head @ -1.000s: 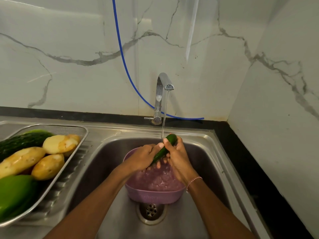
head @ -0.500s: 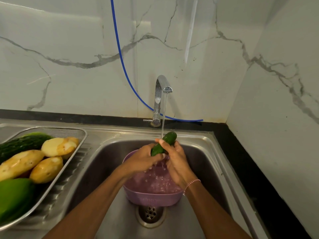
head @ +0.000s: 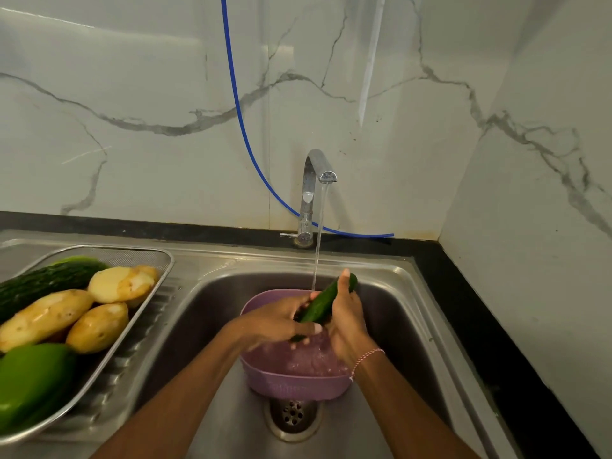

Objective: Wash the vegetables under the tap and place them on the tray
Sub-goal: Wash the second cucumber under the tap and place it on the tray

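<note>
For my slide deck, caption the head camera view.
Both hands, left hand and right hand, rub a cucumber under the running tap.

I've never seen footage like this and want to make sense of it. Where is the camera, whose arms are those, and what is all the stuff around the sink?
There is no machine here. The camera sits on a person's head and looks down, so the two bare arms coming in from the bottom edge are that person's own. The left hand and right hand both grip a small cucumber, holding it in the stream running from the tap. Beneath the hands a purple colander sits in the steel sink, just behind the drain. To the left, on the draining board, a metal mesh tray already holds peeled potatoes, a long dark cucumber and a green vegetable I can't identify.
</note>
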Demonstrator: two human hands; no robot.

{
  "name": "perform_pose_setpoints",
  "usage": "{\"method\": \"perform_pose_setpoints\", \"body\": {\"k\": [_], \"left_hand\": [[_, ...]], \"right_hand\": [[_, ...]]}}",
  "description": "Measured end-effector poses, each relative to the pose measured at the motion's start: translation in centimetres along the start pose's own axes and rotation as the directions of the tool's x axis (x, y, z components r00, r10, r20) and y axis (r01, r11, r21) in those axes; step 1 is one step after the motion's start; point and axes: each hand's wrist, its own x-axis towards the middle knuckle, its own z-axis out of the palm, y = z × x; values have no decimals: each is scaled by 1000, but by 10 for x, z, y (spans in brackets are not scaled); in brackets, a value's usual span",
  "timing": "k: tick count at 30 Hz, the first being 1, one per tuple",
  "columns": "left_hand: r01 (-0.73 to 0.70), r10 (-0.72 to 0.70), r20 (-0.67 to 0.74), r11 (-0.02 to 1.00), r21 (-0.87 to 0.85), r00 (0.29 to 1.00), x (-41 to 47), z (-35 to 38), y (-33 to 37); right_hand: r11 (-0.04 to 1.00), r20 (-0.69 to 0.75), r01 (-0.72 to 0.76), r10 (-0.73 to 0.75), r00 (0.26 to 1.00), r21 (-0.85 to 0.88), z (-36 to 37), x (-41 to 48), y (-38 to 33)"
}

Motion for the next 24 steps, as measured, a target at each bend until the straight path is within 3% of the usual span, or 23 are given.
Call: {"method": "perform_pose_setpoints", "body": {"k": [3,6,15,24], "left_hand": [[-7,23,-116,991,137,993,2,-1,1],[-23,40,-241,997,74,970,4,1,10],[-36,85,-342,988,148,936,9,4,11],[143,-108,-405,988,57,908,9,-3,1]], "right_hand": [[994,145,17,-32,989,105,-6,-5,-4],[983,285,52,-101,953,174,-6,-6,0],[984,238,160,-174,956,77,-1,-15,-3],[971,444,230,-177,878,-68,-5,-24,-6]]}}
